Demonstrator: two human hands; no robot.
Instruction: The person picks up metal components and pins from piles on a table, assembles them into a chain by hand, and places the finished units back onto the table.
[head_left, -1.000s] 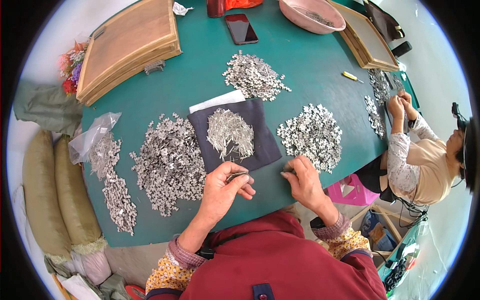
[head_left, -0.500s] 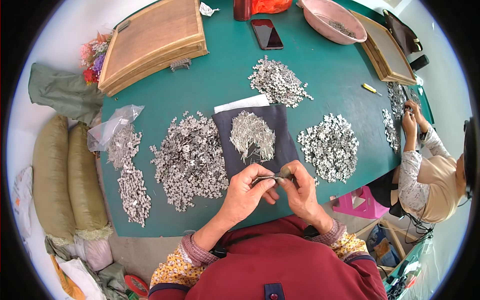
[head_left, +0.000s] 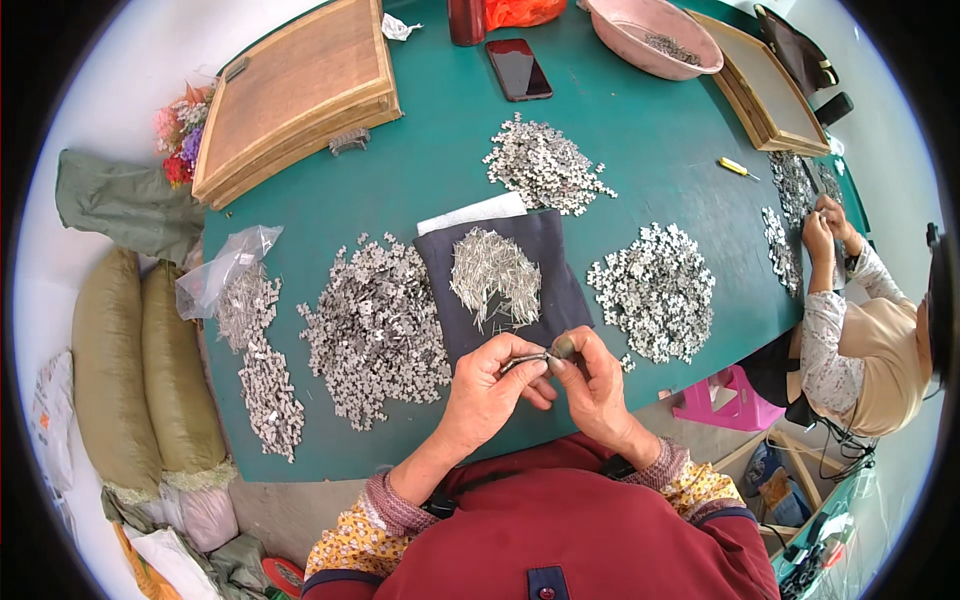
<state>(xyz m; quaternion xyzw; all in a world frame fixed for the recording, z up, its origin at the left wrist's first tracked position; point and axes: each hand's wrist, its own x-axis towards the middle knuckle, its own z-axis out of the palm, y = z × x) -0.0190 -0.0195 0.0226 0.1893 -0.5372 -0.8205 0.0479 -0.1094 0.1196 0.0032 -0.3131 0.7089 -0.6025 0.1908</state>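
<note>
The left hand (head_left: 480, 392) is pinched tight on a thin, dark, metal-looking strip (head_left: 523, 360), over the near side of the flat green desk (head_left: 640, 150). The right hand (head_left: 596, 392) pinches at the strip's right end; I cannot tell what it grips. If fingers slip, the strip could drop. If a hand bumps the dark blue cloth (head_left: 436, 290) just beyond, its thin silver pins (head_left: 497, 272) could spill.

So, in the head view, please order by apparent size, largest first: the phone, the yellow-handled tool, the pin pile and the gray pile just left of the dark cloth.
1. Gray pile
2. Pin pile
3. Phone
4. Yellow-handled tool
Both piles lie nearer the camera, which may enlarge them somewhat.
</note>
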